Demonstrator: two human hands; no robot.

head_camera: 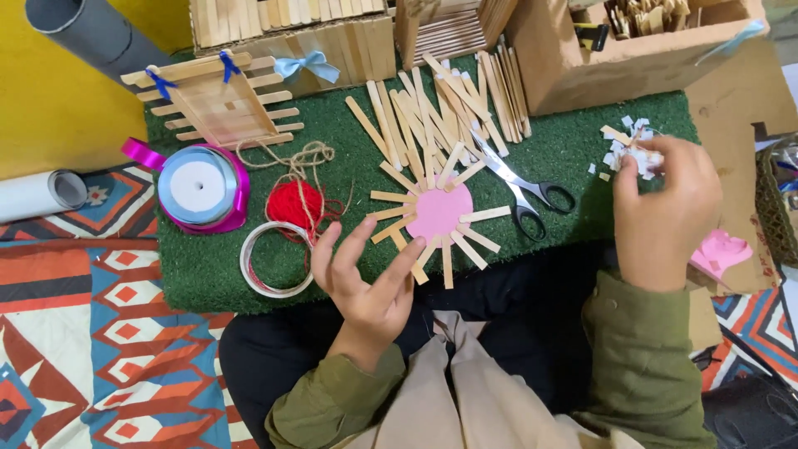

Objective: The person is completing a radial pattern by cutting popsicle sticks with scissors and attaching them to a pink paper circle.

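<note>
White paper scraps (633, 148) partly hidden by right hand (665, 212) fingertips.

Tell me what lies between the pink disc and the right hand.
In the head view, scissors lie on the green mat between the pink disc and the right hand, blades pointing up-left, black handles toward the hand.
</note>
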